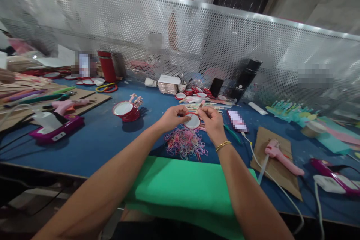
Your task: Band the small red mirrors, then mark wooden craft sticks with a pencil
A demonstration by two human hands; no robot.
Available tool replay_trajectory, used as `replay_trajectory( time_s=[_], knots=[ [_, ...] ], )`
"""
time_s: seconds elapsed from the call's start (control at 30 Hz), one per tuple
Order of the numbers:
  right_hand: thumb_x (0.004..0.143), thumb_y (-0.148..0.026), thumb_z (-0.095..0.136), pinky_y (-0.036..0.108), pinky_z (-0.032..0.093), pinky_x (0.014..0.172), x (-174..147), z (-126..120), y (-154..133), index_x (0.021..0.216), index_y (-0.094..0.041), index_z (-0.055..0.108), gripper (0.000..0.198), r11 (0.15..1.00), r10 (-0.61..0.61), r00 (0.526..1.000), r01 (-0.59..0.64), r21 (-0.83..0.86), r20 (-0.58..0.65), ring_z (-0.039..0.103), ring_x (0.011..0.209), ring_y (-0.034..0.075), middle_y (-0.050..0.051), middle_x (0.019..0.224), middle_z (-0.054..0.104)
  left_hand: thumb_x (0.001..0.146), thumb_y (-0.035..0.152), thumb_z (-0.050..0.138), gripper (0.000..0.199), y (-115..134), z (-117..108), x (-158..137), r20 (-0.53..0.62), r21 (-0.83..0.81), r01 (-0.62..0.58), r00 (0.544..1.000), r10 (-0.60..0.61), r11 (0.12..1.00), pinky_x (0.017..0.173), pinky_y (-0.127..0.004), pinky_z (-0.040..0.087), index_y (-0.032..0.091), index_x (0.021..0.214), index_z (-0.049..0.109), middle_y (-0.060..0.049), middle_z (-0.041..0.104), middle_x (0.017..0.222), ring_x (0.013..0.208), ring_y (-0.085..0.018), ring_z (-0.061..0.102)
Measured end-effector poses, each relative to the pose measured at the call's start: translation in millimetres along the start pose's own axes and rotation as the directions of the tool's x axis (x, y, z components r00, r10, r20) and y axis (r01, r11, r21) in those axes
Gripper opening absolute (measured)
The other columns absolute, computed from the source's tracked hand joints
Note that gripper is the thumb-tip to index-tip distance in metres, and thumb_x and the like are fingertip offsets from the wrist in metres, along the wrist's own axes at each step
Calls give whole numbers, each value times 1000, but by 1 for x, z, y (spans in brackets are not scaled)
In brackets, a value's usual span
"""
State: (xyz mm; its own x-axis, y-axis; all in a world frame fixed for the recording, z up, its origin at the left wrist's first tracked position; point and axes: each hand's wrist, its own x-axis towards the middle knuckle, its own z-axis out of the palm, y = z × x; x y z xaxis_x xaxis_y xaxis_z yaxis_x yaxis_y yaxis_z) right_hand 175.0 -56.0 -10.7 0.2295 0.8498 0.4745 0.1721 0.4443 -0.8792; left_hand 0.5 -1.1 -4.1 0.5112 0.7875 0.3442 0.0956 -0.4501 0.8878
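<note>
A small round disc [192, 121] with a white face and a red rim, drum-like in look, is held up between both hands above the table. My left hand [176, 116] is closed in a pinch at its left edge. At its upper right, my right hand [211, 119] pinches close to the rim, where a short pinkish stick [201, 104] pokes up by the fingertips. Whether that stick joins the disc, I cannot tell. Just below the disc lies a tangled heap of coloured rubber bands [185, 144]. Similar red-rimmed pieces stand stacked [125, 111] to the left.
A pink glue gun [282, 155] rests on cardboard at right, its cable crossing the table. Another glue gun [67, 105] and a purple power strip [56, 129] are at left. A phone [237, 120], a black bottle [246, 78] and a red flask [107, 66] stand or lie beyond.
</note>
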Motion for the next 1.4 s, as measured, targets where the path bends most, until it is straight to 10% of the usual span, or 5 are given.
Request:
replay_trajectory(
  time_s=[0.37, 1.4],
  knots=[
    [72, -37, 71, 34, 55, 78, -8, 13, 6, 108, -20, 56, 43, 999, 18, 999, -17, -44, 27, 68, 84, 21, 6, 94, 72, 67, 37, 74, 30, 2, 3, 0, -37, -40, 30, 999, -31, 999, 55, -22, 37, 16, 77, 56, 3, 56, 63, 58, -9, 48],
    [68, -32, 63, 36, 54, 76, -6, 11, 9, 106, -18, 53, 41, 992, 44, 996, -53, -111, -78, 68, 81, 22, 7, 91, 70, 66, 26, 76, 49, -3, 19, -3, -28, -33, -31, 999, 30, 999, 73, -27, 49, 14, 111, 60, -5, 67, 96, 81, -15, 61]
  ],
)
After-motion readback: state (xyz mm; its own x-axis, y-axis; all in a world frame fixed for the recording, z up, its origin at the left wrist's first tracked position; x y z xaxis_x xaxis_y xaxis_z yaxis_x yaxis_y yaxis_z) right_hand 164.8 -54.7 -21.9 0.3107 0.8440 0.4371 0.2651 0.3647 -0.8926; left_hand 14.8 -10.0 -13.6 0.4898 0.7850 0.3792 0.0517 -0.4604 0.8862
